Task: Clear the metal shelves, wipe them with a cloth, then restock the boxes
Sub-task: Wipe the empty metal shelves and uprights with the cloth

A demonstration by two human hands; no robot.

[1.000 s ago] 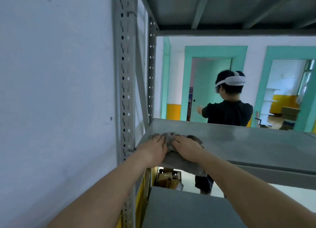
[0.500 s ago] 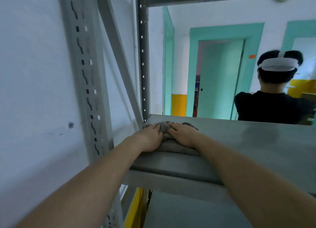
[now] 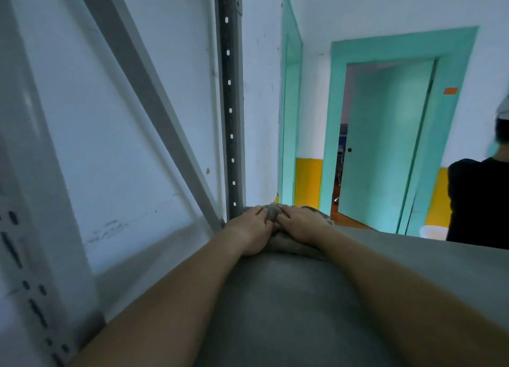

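I could read no text, number or brand anywhere. The one thing that looked like a label was a small orange tag (image 3: 451, 91) stuck on the teal door frame (image 3: 454, 50). Any print on it was too small and blurred for me to make out.
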